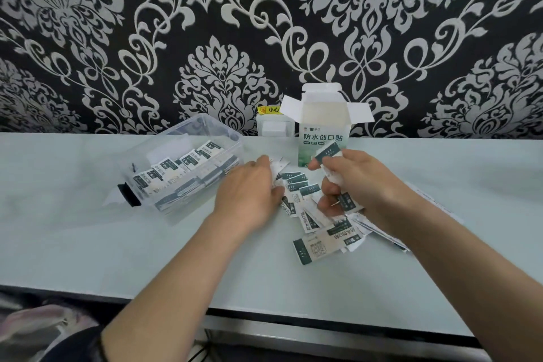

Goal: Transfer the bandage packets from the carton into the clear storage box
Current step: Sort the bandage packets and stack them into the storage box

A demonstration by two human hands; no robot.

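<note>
Bandage packets (318, 239) lie loose on the table (88, 244) between both hands, in front of the open carton (323, 138). Right hand (361, 182) pinches several packets. Left hand (249, 194) presses on the pile's edge; grip unclear. More packets fill the clear box (182, 167), left.

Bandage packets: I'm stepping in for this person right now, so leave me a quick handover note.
Left hand: resting on the loose packets on the table, grip unclear.
Right hand: closed on a bunch of packets.
Carton: upright, flaps open, behind the pile.
Clear storage box: left of the pile, open, already holding many packets.
Left: move the held and loose packets into the box.
</note>
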